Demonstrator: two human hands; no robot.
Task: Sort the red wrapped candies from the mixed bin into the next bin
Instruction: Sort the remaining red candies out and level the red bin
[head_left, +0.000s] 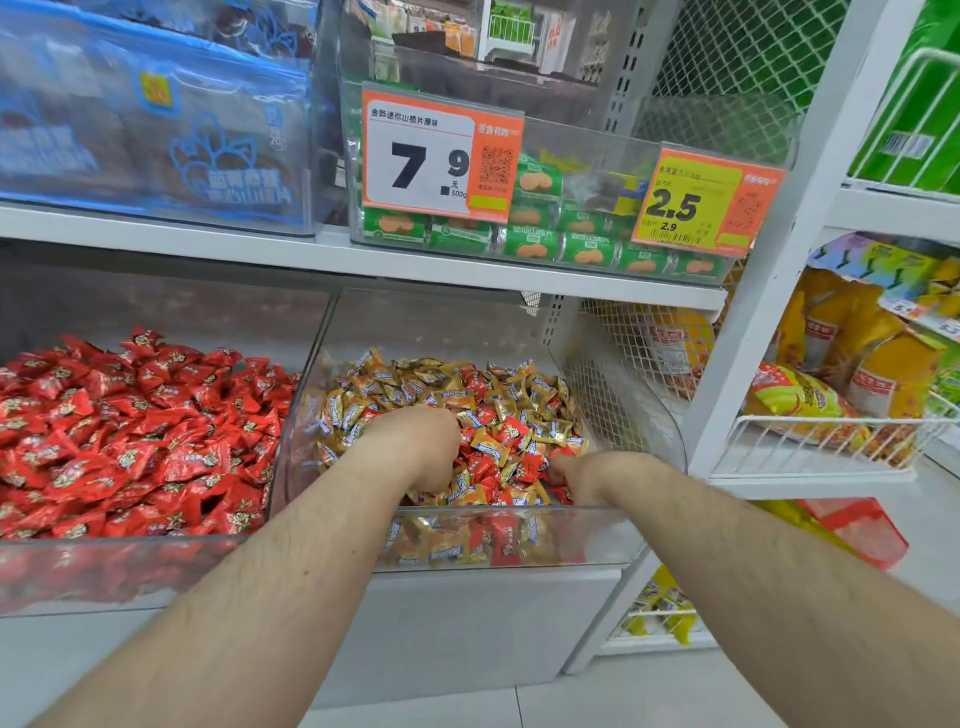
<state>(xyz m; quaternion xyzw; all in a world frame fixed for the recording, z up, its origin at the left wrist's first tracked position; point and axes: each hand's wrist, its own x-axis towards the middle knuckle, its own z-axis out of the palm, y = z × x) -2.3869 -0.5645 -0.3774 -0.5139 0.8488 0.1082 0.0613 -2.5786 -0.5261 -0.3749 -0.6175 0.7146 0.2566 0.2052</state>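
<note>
Head cam: we've got both hands down in the mixed bin (613, 535), the clear one on the right full of gold and red wrapped candies (511, 431). Left hand (421, 447) is knuckles-up with fingers dug into the pile, right hand (582, 475) too (can't tell if either actually grips anything). The all-red bin (130, 571) sits just beside it on the left.
</note>
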